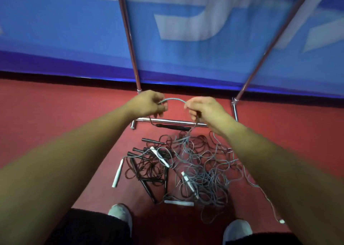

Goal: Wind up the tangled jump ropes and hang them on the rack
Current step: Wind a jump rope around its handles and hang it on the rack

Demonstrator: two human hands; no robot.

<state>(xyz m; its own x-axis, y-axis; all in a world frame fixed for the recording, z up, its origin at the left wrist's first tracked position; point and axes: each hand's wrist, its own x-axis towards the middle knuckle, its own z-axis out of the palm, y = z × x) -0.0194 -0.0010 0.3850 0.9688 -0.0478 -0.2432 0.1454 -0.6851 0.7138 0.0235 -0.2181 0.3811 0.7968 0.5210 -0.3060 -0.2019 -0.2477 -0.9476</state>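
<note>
A tangled heap of jump ropes (197, 168) lies on the red floor between my feet and the rack, grey cords to the right, dark cords to the left, with white and black handles scattered in it. My left hand (147, 103) and my right hand (202, 109) are raised side by side over the heap. Both pinch one grey rope (173, 99), which arcs between them. From my right hand the cord drops into the heap. A black handle (174, 127) hangs below my hands. The metal rack (130, 40) stands just behind, its two poles rising and its base bar (173, 122) on the floor.
A blue banner wall (65, 31) closes the space right behind the rack. My two light shoes (121, 215) (237, 230) stand at the near edge of the heap. A loose white handle (117, 174) lies left of the pile, and a thin grey cord (268, 200) trails right.
</note>
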